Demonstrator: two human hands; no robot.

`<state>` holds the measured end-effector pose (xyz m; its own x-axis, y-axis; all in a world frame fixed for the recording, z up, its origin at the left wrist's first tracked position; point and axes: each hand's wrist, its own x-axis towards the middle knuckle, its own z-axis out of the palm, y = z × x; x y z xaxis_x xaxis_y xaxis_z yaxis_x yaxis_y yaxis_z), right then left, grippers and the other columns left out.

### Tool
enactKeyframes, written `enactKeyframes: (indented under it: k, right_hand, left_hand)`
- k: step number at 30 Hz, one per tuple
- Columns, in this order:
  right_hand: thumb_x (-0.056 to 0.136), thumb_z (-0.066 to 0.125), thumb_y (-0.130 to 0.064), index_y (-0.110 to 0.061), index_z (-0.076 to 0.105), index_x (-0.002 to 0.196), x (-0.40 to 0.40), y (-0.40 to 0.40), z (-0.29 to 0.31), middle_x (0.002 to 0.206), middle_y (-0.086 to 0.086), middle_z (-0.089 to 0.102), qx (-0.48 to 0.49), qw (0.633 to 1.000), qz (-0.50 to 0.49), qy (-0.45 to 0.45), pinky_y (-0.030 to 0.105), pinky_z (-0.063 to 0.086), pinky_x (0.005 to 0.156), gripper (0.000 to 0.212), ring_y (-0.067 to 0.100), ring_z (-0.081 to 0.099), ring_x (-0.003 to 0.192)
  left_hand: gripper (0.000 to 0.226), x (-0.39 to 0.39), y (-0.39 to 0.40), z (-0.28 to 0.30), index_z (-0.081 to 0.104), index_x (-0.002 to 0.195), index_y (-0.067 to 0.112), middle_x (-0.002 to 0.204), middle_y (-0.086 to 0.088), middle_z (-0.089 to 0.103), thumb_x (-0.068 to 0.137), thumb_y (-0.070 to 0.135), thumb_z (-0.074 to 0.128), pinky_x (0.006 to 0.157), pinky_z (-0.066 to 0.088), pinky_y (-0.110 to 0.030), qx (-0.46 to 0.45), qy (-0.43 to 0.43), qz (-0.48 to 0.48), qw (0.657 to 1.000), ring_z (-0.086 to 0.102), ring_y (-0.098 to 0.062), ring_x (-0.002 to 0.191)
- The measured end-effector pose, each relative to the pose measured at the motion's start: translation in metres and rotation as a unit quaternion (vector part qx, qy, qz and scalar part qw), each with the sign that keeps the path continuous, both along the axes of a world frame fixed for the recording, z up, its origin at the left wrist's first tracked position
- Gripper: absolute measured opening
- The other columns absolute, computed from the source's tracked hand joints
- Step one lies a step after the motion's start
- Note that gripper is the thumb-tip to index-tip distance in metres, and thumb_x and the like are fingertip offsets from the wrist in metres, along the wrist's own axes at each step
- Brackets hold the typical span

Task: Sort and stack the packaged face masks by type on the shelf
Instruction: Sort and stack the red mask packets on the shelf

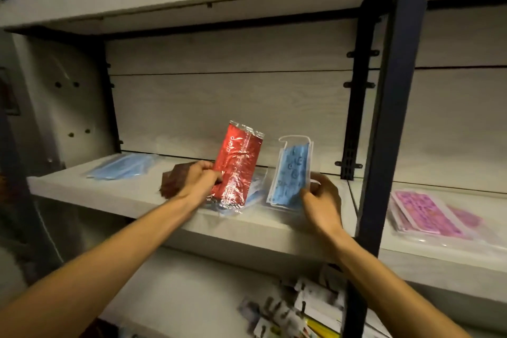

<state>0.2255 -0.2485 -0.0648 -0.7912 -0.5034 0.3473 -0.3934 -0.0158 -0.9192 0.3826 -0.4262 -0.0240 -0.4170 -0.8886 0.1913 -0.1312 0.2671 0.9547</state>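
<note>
Left hand (201,177) grips red foil mask packet (238,163); right hand (321,202) pinches blue printed mask in clear sleeve (292,177), both above grey shelf board (131,195). Plain blue pile (123,169), pink pile (424,212) already stacked; loose packs remain.

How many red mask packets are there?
2 that I can tell. One red packet is held upright by the left hand. A darker red packet lies on the shelf behind that hand. More may be hidden under it.

Red pack (237,163) in left hand (200,179)
</note>
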Motion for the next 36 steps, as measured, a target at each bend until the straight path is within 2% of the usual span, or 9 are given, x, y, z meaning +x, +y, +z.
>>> enactKeyframes:
  k: [4, 7, 10, 13, 19, 23, 28, 31, 36]
  right_hand:
    - [0.092, 0.061, -0.005, -0.014, 0.061, 0.121, -0.008, -0.006, -0.002, 0.118, 0.008, 0.068, 0.053, 0.996, -0.038, 0.061, 0.045, 0.058, 0.09, 0.031, 0.023, 0.067, 0.101]
    - [0.085, 0.067, -0.009, -0.006, 0.045, 0.14, -0.009, -0.009, -0.004, 0.136, 0.017, 0.051, 0.156, 0.979, -0.091, 0.095, 0.048, 0.048, 0.102, 0.059, 0.032, 0.052, 0.122]
    - [0.08, 0.07, -0.008, -0.001, 0.03, 0.151, 0.001, -0.013, -0.001, 0.147, 0.023, 0.038, 0.238, 0.926, -0.163, 0.241, 0.043, 0.032, 0.11, 0.082, 0.037, 0.036, 0.135]
    - [0.088, 0.066, -0.017, -0.017, 0.033, 0.154, 0.017, -0.036, 0.013, 0.154, 0.011, 0.038, 0.29, 0.872, -0.121, 0.375, 0.04, 0.03, 0.116, 0.073, 0.029, 0.034, 0.142]
    - [0.093, 0.062, -0.031, -0.018, 0.055, 0.137, 0.049, -0.11, 0.03, 0.138, 0.006, 0.059, 0.259, 0.915, -0.034, 0.306, 0.034, 0.041, 0.106, 0.046, 0.026, 0.052, 0.127]
    - [0.097, 0.057, -0.041, -0.022, 0.061, 0.132, 0.076, -0.172, 0.025, 0.137, 0.005, 0.061, 0.311, 0.902, 0.04, 0.296, 0.042, 0.046, 0.103, 0.041, 0.025, 0.056, 0.123]
    - [0.098, 0.042, -0.056, -0.033, 0.064, 0.126, 0.091, -0.229, 0.01, 0.136, 0.003, 0.057, 0.397, 0.835, 0.06, 0.375, 0.049, 0.036, 0.107, 0.042, 0.028, 0.048, 0.125]
    - [0.099, 0.037, -0.059, -0.036, 0.062, 0.127, 0.09, -0.249, 0.009, 0.136, 0.001, 0.058, 0.416, 0.829, 0.063, 0.37, 0.051, 0.032, 0.109, 0.044, 0.027, 0.048, 0.124]
    - [0.099, 0.032, -0.062, -0.031, 0.054, 0.138, 0.089, -0.247, 0.009, 0.146, 0.002, 0.05, 0.396, 0.84, 0.037, 0.368, 0.049, 0.028, 0.115, 0.054, 0.025, 0.04, 0.134]
  left_hand:
    - [0.02, -0.02, -0.019, -0.009, 0.05, 0.098, 0.007, 0.084, -0.007, 0.063, 0.088, -0.008, 0.058, 0.059, 0.051, -0.024, -0.035, -0.011, -0.06, 0.997, 0.06, -0.014, 0.069]
    - [0.028, -0.029, -0.038, -0.017, 0.048, 0.099, 0.011, 0.095, -0.013, 0.064, 0.087, -0.01, 0.061, 0.067, 0.055, -0.033, -0.044, 0.005, -0.092, 0.995, 0.064, -0.02, 0.077]
    - [0.038, -0.03, -0.058, -0.023, 0.047, 0.109, 0.013, 0.107, -0.017, 0.063, 0.083, -0.012, 0.062, 0.077, 0.057, -0.043, -0.057, 0.026, -0.097, 0.993, 0.064, -0.026, 0.089]
    - [0.052, -0.025, -0.078, -0.028, 0.046, 0.122, 0.019, 0.105, -0.011, 0.063, 0.083, -0.009, 0.067, 0.071, 0.059, -0.035, -0.07, 0.025, -0.121, 0.99, 0.064, -0.017, 0.086]
    - [0.054, 0.004, -0.126, -0.021, 0.045, 0.124, 0.024, 0.107, -0.007, 0.065, 0.085, -0.004, 0.068, 0.054, 0.053, -0.016, -0.072, 0.033, -0.15, 0.986, 0.066, -0.011, 0.086]
    - [0.059, 0.04, -0.171, -0.026, 0.042, 0.135, 0.03, 0.111, 0.006, 0.065, 0.087, 0.019, 0.074, 0.081, 0.059, -0.037, -0.191, -0.067, -0.106, 0.974, 0.067, -0.017, 0.098]
    - [0.071, 0.066, -0.225, -0.043, 0.044, 0.143, 0.027, 0.134, 0.002, 0.06, 0.083, 0.036, 0.079, 0.087, 0.05, -0.031, -0.293, -0.209, -0.092, 0.928, 0.061, -0.019, 0.116]
    - [0.062, 0.065, -0.246, -0.043, 0.052, 0.138, 0.025, 0.136, 0.0, 0.057, 0.083, 0.041, 0.078, 0.086, 0.046, -0.029, -0.312, -0.231, -0.075, 0.918, 0.058, -0.02, 0.118]
    - [0.039, 0.063, -0.245, -0.035, 0.06, 0.13, 0.021, 0.135, 0.0, 0.057, 0.102, 0.045, 0.048, 0.098, 0.049, -0.039, -0.376, -0.245, -0.06, 0.892, 0.056, -0.021, 0.119]
